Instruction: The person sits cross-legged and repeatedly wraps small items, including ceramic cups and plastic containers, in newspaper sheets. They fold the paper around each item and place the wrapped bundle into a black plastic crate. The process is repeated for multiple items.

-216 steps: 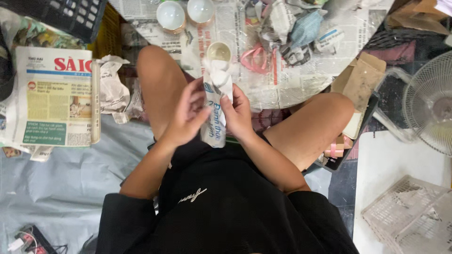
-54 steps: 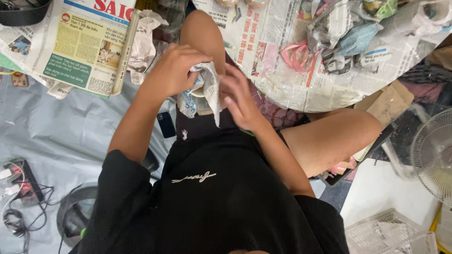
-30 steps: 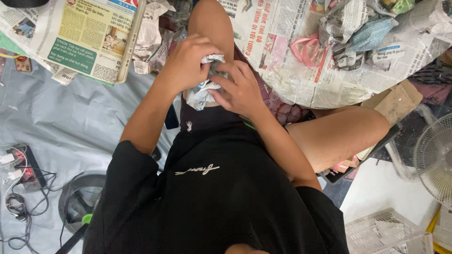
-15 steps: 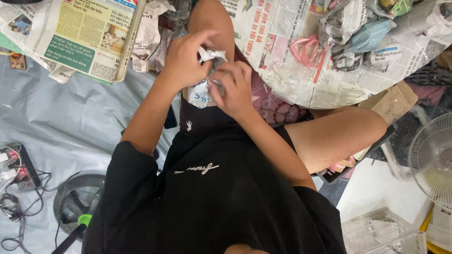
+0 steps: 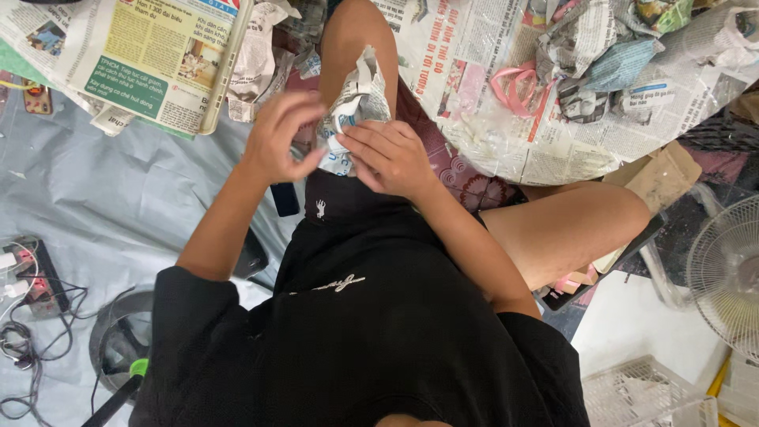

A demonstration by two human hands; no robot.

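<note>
**Ana:** Head view, starting far left: a power strip (image 5: 32,273) with tangled cables lies on the grey floor sheet (image 5: 134,205), near the person's left side. Beyond it, at the far left, a folded newspaper (image 5: 150,63) rests flat, with a crumpled paper wad (image 5: 257,59) just beside its right edge.

**Ben:** And the hands?

**Ana:** The left hand (image 5: 277,142) is raised above the lap, fingers (image 5: 304,111) curled loosely and partly spread, their tips just beside the left edge of the newspaper-wrapped bundle (image 5: 356,103). Whether they actually touch the paper I cannot tell. The right hand (image 5: 391,158) lies on the near right side of the bundle, fingers (image 5: 360,142) pressed together flat against the wrapping, holding it.

**Ben:** Where exactly is the bundle?

**Ana:** Between the two hands, over the person's left thigh, in the middle of the scene. Its upper end sticks up, loose and crumpled, toward the far side. What the paper covers is hidden.

**Ben:** Further right?

**Ana:** A newspaper spread (image 5: 506,103) covers the floor beyond the right knee. On it lies a pink tape ring (image 5: 514,83), and past that a heap of crumpled paper bundles (image 5: 617,55) at the far right. Nearer, a brown cardboard piece (image 5: 664,174) sits just beside the right knee. At the right edge stands a white fan (image 5: 727,273), and near it, at the bottom right, a white plastic basket (image 5: 640,391).
</note>
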